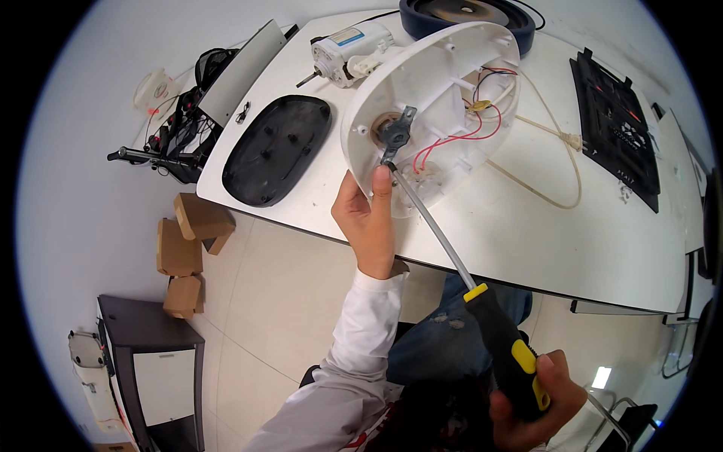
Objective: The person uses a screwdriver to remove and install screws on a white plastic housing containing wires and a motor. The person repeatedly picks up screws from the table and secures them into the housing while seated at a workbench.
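Note:
A white plastic housing (pixel 422 83) is tilted on the table, its hollow inside toward me. My left hand (pixel 369 226) grips its near edge, thumb up against the lower end of a dark grey metal bracket (pixel 396 134) inside it. In my right hand (pixel 546 410), at the lower right, is the black and yellow handle of a long screwdriver (pixel 437 230). The screwdriver's tip meets the bracket's lower end, right beside my left thumb; the exact contact point is hidden. Red wires (pixel 459 138) run across the housing's inside. The fingers behind the housing are partly hidden.
Left of the housing lies a black oval cover (pixel 279 151). Behind it stand a white motor (pixel 350 53) and a dark blue round part (pixel 467 15). A beige power cord (pixel 542 128) loops to the right, near a black tool case (pixel 617 128). Cardboard boxes (pixel 181 245) sit on the floor.

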A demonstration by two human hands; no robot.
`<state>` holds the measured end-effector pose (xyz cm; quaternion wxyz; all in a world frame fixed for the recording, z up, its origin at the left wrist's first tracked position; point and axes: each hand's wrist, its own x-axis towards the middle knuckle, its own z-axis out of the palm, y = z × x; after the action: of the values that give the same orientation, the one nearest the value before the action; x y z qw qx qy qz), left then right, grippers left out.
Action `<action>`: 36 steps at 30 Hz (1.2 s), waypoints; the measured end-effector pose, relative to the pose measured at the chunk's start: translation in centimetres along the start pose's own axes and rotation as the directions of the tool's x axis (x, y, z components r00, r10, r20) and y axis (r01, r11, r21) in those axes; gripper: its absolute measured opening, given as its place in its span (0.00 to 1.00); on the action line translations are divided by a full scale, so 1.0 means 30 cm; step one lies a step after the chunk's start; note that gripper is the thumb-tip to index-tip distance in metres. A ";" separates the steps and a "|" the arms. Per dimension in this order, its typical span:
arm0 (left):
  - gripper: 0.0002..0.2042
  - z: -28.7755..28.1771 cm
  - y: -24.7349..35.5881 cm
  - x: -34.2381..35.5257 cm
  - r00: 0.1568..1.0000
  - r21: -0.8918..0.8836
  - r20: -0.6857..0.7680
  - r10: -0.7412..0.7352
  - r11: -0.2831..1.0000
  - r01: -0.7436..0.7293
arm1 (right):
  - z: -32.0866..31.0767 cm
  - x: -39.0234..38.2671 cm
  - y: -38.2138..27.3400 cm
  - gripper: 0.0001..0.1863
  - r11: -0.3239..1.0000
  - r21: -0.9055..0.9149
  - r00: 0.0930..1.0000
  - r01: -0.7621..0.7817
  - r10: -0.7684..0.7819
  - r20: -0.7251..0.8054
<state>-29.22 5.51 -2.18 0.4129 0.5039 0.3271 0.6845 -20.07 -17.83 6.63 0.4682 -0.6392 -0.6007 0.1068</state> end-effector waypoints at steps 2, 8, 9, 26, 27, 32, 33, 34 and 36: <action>0.11 -0.004 -0.001 -0.001 1.000 -0.012 0.006 -0.005 1.000 0.005 | -0.025 0.028 -0.039 0.27 0.997 -0.053 0.994 -0.060 0.065 0.091; 0.15 -0.016 0.006 0.003 1.000 -0.003 0.026 -0.012 1.000 0.012 | -0.045 0.082 -0.060 0.24 0.993 -0.113 0.999 0.043 -0.045 -0.013; 0.14 -0.015 0.007 0.002 1.000 -0.004 0.025 -0.013 1.000 0.013 | -0.054 0.087 -0.055 0.24 0.986 -0.148 0.997 0.079 -0.079 0.006; 0.14 -0.021 0.004 0.004 1.000 0.000 -0.002 -0.007 1.000 0.007 | -0.014 0.056 -0.016 0.30 0.956 -0.192 0.975 0.223 -0.223 0.019; 0.14 -0.016 0.003 0.005 1.000 -0.004 0.001 -0.007 1.000 0.007 | -0.012 0.053 -0.020 0.30 0.953 -0.207 0.975 0.220 -0.222 0.013; 0.14 -0.010 0.004 0.007 1.000 -0.021 0.012 -0.011 1.000 0.012 | -0.012 0.051 -0.039 0.29 0.959 -0.212 0.981 0.190 -0.178 0.075; 0.14 -0.009 0.004 0.007 1.000 -0.027 0.007 -0.007 1.000 0.007 | -0.008 0.051 -0.040 0.29 0.958 -0.209 0.981 0.196 -0.187 0.059; 0.14 -0.008 0.003 0.007 1.000 -0.034 0.002 -0.002 0.999 0.002 | -0.002 0.051 -0.039 0.29 0.958 -0.206 0.980 0.201 -0.197 0.042; 0.14 -0.011 -0.001 0.009 1.000 -0.023 0.006 0.005 1.000 -0.004 | 0.005 0.051 -0.036 0.30 0.955 -0.205 0.976 0.213 -0.215 0.013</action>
<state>-29.58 5.75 -2.20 0.4182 0.5018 0.3167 0.6877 -20.50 -16.60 8.00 0.4113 -0.6157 -0.6721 -0.0100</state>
